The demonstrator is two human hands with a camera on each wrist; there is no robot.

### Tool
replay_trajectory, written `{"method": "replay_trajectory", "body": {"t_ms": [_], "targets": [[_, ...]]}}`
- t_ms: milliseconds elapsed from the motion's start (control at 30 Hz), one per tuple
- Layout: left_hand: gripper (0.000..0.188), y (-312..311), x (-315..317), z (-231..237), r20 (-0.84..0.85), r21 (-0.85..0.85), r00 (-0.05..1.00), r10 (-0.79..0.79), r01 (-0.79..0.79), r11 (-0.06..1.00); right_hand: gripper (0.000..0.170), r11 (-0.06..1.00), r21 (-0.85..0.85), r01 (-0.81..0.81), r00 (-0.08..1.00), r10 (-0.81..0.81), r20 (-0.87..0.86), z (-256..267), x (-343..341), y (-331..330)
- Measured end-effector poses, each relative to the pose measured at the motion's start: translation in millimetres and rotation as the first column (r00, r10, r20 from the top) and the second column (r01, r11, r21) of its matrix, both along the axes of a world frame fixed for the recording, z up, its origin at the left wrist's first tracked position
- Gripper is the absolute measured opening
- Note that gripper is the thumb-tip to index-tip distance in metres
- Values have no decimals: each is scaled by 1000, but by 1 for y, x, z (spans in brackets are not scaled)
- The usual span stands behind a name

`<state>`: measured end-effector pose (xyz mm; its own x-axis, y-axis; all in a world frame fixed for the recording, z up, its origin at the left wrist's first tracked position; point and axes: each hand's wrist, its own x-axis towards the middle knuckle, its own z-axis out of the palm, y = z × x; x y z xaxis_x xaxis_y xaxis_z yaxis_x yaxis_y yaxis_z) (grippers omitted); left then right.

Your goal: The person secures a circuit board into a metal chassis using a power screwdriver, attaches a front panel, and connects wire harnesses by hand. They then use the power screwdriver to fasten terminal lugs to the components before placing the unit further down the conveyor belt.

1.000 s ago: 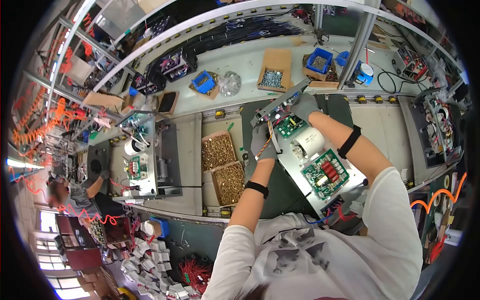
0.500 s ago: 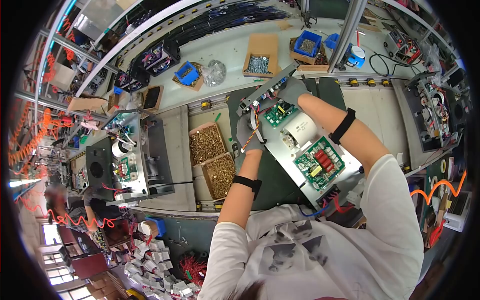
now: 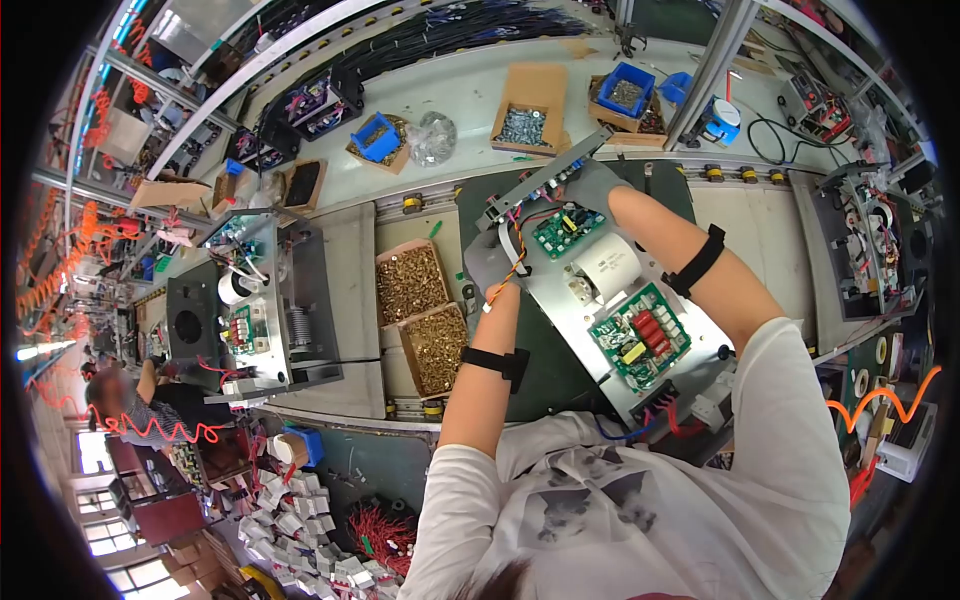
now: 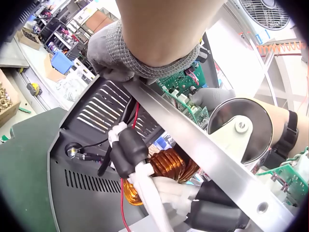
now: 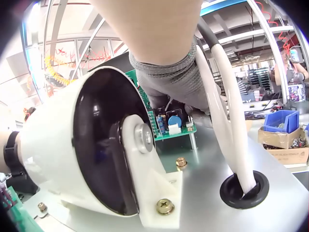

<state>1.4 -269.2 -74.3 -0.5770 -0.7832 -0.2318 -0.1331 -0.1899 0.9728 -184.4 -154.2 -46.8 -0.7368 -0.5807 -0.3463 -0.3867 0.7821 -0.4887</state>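
Both hands wear grey gloves. The left hand (image 3: 488, 262) grips the near-left corner of a silver metal chassis (image 3: 560, 305), beside the striped wires; its curled fingers (image 4: 108, 55) show in the left wrist view. The right hand (image 3: 592, 185) is at the right part of a long grey panel (image 3: 525, 192), its fingers bent behind the small green board (image 3: 568, 230) and partly hidden. On the chassis stand a white cylinder (image 3: 608, 264) and a larger green board (image 3: 642, 337). Under it, the left wrist view shows copper coils (image 4: 166, 164) and a slotted grey plate (image 4: 79, 186).
Two boxes of brass parts (image 3: 412, 283) lie left of the dark mat (image 3: 545, 375). Behind are a box of screws (image 3: 524, 125) and a blue bin (image 3: 626, 92). Another unit (image 3: 255, 310) stands left, a further one (image 3: 872, 245) right. A person (image 3: 130, 400) is at far left.
The left hand has shifted slightly toward the lower left around the chassis corner. The right hand stays at the panel, and the head view has shifted.
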Motion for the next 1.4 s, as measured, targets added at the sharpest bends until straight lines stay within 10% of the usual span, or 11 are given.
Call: {"method": "replay_trajectory", "body": {"t_ms": [133, 300, 633, 800, 833, 967, 1033, 1067, 1133, 1167, 1400], "targets": [[26, -9, -3, -11, 37, -4, 999, 12, -12, 1000, 47, 933, 181, -312, 937, 333, -103, 18, 2, 0], [28, -9, -1, -8, 52, -22, 999, -4, 5, 1000, 41, 980, 134, -145, 986, 155, -63, 36, 15, -3], [25, -6, 0, 5, 43, 84, 998, -37, 33, 996, 29, 915, 343, -212, 939, 288, -189, 73, 40, 2], [26, -8, 11, 11, 94, -235, 989, -112, 132, 963, 48, 902, 339, -268, 963, 262, 65, -49, -38, -28], [27, -9, 12, 19, 84, -176, 988, -128, 142, 974, 47, 902, 391, -181, 983, 163, 80, 24, -2, -14], [25, -8, 10, 34, 56, 27, 992, -116, 114, 993, 41, 885, 415, -213, 975, 222, 28, -18, -19, -17], [23, -7, 10, 36, 32, 60, 992, -118, 116, 991, 36, 654, 456, -603, 573, 753, -323, -35, -23, -6], [23, -5, 10, 36, 39, 62, 992, -121, 118, 991, 36, 655, 452, -605, 577, 752, -318, -42, -26, -6], [25, -2, 9, 38, 42, 24, 996, -76, 75, 997, 46, 956, 282, -80, 995, 58, 84, -41, -27, -7], [26, -2, 9, 36, 21, 59, 997, -78, 76, 995, 37, 900, 390, -195, 981, 188, 56, 44, 10, -12], [27, -10, 13, -5, -126, -59, 985, -121, 115, 992, 53, 946, 271, -176, 984, 160, 78, 12, -4, -10]]}}
